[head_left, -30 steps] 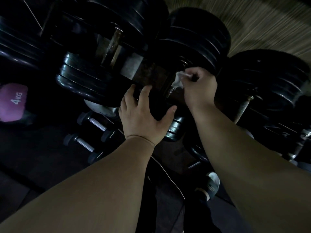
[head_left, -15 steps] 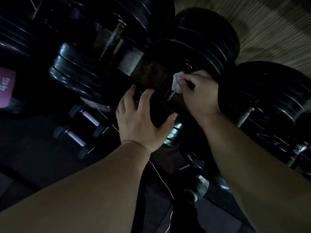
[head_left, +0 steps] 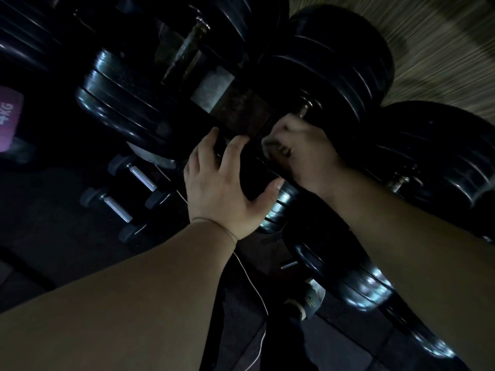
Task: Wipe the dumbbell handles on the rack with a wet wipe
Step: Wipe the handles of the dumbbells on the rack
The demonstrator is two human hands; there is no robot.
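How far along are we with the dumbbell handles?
Done: nothing visibly, too dark to tell. In hand: right hand grips the middle handle, blurred; left hand braces that dumbbell's plates. Left: likely the rusty handle above and the right-side handle.

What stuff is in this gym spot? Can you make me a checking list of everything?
Surface: rack rail, dark, with a rusty patch.
Job's things: black dumbbells on the rack; wet wipe, only a blurred pale patch under the right fingers.
Clutter: small dumbbells and pink 4KG weight, lower left.
Hands: left hand rests open on a black dumbbell end; right hand is curled at a handle.
Cables: thin white cord below the left wrist.
Surroundings: woven mat top right; shoe on the dark floor.
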